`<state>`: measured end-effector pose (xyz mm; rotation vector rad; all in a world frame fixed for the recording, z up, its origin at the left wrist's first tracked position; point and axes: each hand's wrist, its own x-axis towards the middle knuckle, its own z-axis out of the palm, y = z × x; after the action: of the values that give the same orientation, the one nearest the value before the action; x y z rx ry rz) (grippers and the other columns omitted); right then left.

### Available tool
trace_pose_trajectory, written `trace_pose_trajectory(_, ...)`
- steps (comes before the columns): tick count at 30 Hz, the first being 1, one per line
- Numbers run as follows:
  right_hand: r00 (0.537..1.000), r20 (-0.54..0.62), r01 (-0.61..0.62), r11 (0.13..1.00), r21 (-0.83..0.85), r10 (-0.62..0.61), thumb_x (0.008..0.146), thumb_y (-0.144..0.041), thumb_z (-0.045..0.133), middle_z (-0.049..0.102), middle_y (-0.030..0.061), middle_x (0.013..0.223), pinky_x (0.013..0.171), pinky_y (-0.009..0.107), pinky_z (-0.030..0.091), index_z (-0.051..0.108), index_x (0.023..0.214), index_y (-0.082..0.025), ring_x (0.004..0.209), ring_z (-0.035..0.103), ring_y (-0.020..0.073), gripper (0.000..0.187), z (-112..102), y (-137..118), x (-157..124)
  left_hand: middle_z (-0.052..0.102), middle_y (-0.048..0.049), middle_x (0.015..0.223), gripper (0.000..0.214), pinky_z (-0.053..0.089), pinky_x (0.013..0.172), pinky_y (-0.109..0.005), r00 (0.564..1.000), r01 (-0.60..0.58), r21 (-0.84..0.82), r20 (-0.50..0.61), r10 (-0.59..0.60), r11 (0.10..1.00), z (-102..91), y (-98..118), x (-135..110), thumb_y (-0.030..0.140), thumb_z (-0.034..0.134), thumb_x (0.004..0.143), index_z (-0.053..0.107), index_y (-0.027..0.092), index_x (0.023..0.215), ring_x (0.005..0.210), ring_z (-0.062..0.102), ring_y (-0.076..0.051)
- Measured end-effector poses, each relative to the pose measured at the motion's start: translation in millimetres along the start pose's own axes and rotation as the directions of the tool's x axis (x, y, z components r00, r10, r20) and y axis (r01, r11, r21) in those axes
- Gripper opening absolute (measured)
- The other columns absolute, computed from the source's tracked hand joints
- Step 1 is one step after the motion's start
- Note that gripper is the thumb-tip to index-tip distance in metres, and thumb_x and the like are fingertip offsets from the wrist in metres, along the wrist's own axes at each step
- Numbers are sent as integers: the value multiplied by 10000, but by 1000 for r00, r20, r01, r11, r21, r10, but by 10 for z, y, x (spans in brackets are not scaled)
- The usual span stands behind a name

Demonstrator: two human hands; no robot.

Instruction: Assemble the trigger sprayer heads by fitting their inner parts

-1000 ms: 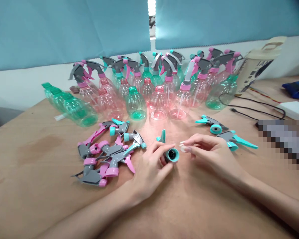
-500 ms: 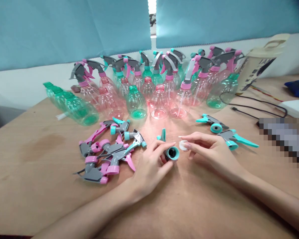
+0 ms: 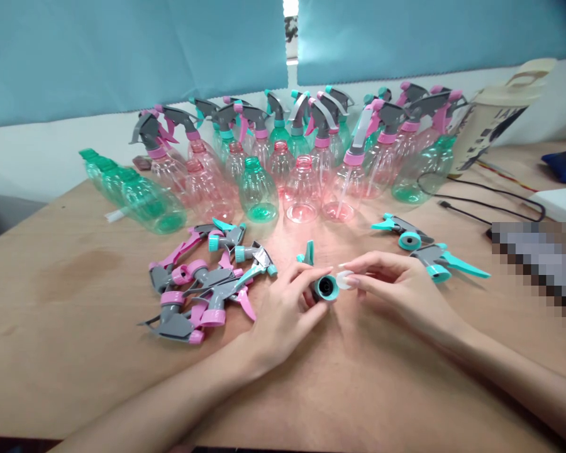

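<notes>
My left hand (image 3: 290, 308) is closed around a grey and teal spray trigger head (image 3: 327, 288), its round collar opening facing me and to the right. Between the thumb and fingers of my right hand (image 3: 393, 280) is a small translucent white disc (image 3: 344, 280), close beside the collar's rim. Left of my left hand lies a pile of trigger heads (image 3: 212, 286), pink and grey with some teal ones. Two more teal trigger heads (image 3: 434, 259) rest beyond my right hand.
Pink and green spray bottles (image 3: 258, 192) stand in rows at the back, many with trigger heads on. Green bottles (image 3: 146, 201) lean at the left. A beige tumbler (image 3: 495, 116), a black cable (image 3: 481, 192), a white box (image 3: 561, 204) and a blurred-out dark object (image 3: 538, 264) occupy the right side.
My right hand has brought the white disc slightly left, nearer the collar opening. My left hand keeps hold of the trigger head in about the same place.
</notes>
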<state>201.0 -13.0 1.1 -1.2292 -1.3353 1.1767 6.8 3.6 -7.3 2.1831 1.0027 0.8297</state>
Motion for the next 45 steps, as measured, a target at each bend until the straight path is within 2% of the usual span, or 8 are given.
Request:
trace_pose_trajectory(10,998,54,-27,995,92,22,707,-345,747,707,27,811,555,262,544,729,827,-208,626,618,128,183,61,23,-14,579,-27,1024,335,501,668,-245,999,-41,12,4,41,999,7,-10,12,130,617,820,582,215,1142,715,572,-107)
trace_pose_trajectory(17,999,36,-9,999,41,7,706,-365,742,691,19,748,537,256,532,723,771,-204,605,607,127,174,88,13,-18,588,-35,1022,296,508,651,-253,999,-40,28,2,40,999,20,-12,7,174,614,838,586,219,1129,726,580,-119)
trace_pose_trajectory(25,994,-3,113,993,-36,-114,753,-371,705,593,12,775,479,251,494,741,778,-238,565,575,108,140,134,48,-47,588,-37,1017,338,505,632,-247,998,-65,26,2,65,998,31,-29,9,165,606,842,576,222,1174,712,566,-115)
trace_pose_trajectory(31,888,27,438,828,-350,-458,867,-272,586,582,36,856,659,302,508,720,999,-298,794,581,163,190,61,84,-57,576,-41,1032,305,512,667,-251,996,-93,32,11,93,995,36,-43,8,139,596,842,593,191,1143,749,570,-115)
trace_pose_trajectory(35,878,7,438,796,-417,-479,868,-266,588,599,26,837,630,301,497,681,1021,-271,716,572,150,179,-20,55,-34,576,-34,1030,354,515,657,-249,994,-107,30,15,107,994,33,-57,0,150,598,844,569,217,1190,751,570,-115)
trace_pose_trajectory(39,839,156,526,705,-476,-521,846,-223,593,585,21,773,594,285,482,663,876,-219,658,562,137,77,-53,62,-19,581,-36,1027,362,516,635,-240,995,-96,38,11,95,995,24,-52,-3,147,600,844,567,216,1198,722,566,-106)
trace_pose_trajectory(42,799,260,588,617,-523,-541,824,-182,588,579,37,810,600,272,482,650,910,-198,685,565,135,107,-46,94,-20,584,-35,1017,363,519,643,-233,993,-117,40,1,117,992,23,-50,-5,132,609,837,569,204,1191,717,565,-99)
trace_pose_trajectory(45,792,285,597,588,-546,-539,822,-166,571,589,47,831,601,262,477,640,936,-184,690,559,132,135,-33,108,-24,584,-32,1008,376,522,652,-228,991,-135,56,-9,136,989,31,-58,-14,118,616,830,568,196,1195,712,563,-94)
